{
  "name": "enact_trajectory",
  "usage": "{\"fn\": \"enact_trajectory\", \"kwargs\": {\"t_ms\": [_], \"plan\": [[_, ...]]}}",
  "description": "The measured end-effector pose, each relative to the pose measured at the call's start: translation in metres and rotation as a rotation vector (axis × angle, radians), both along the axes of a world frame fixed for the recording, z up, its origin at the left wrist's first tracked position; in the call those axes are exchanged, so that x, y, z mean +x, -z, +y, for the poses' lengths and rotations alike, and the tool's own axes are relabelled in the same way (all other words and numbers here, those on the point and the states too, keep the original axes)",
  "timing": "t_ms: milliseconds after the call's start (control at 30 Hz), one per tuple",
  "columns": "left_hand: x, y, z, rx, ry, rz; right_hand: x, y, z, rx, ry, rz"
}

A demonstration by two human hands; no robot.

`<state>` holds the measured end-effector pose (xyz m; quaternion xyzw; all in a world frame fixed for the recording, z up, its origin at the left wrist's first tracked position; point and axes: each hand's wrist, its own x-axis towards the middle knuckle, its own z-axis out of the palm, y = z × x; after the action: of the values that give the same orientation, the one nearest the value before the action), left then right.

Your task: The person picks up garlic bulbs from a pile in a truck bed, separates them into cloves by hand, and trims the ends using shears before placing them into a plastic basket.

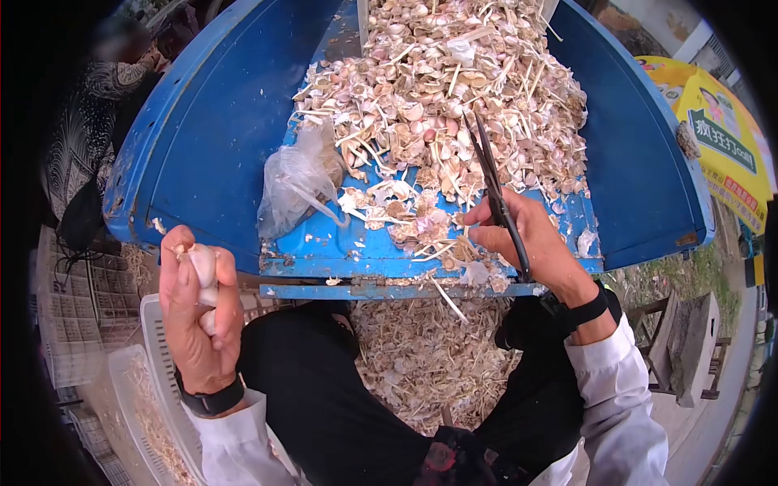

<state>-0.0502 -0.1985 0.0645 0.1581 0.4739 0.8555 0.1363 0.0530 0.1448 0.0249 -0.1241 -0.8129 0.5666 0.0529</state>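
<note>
My left hand [188,328] is raised at the left, beyond the blue metal bed's front edge, fingers curled round several whitish garlic bulbs [203,266]. My right hand [541,236] is over the front right of the bed, closed on long dark scissors [489,166]. Their blades point up and away across the heap, close together. Thumb and forefinger of that hand stretch left, tips near loose garlic skins [429,227]. Beyond lies a big heap of garlic skins, stalks and cloves [454,89]. A crumpled clear plastic bag [296,182] sits left of the scraps.
The blue bed [203,138] has raised side walls. More garlic scraps [429,356] cover the ground between my knees. White plastic crates [150,324] stand at the left, near a person in patterned clothing [97,121]. A wooden stool [685,344] and yellow umbrella [677,77] are at the right.
</note>
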Motion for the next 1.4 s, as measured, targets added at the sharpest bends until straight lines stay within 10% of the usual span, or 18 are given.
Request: {"fn": "enact_trajectory", "kwargs": {"t_ms": [233, 400, 533, 700, 833, 1067, 1200, 1400], "plan": [[0.061, 0.134, -0.203, -0.936, -0.427, -0.093, -0.077, 0.024, -0.020, 0.553, 0.033, 0.032], [0.100, 0.194, -0.254, -1.957, -0.512, 0.663, -0.127, 0.050, -0.039, 0.807, -0.013, 0.000], [0.076, 0.116, -0.172, -1.052, -0.605, 0.020, -0.129, 0.044, -0.036, 0.818, -0.029, 0.014], [0.065, 0.005, -0.025, -0.551, -0.332, 0.118, -0.103, 0.009, -0.012, 0.453, -0.094, 0.024], [0.026, -0.006, 0.078, -0.553, 0.115, 0.108, -0.075, -0.030, -0.009, 0.844, -0.241, 0.193], [0.041, 0.050, 0.149, -0.507, 0.365, 0.076, -0.012, -0.049, -0.007, 0.441, -0.173, 0.111], [0.048, 0.069, 0.149, -0.782, 0.021, 1.041, 0.003, -0.040, -0.007, 0.401, -0.220, 0.055], [0.062, 0.067, 0.150, -0.999, -0.043, 1.134, 0.005, -0.018, -0.004, 0.312, -0.190, -0.064]]}}
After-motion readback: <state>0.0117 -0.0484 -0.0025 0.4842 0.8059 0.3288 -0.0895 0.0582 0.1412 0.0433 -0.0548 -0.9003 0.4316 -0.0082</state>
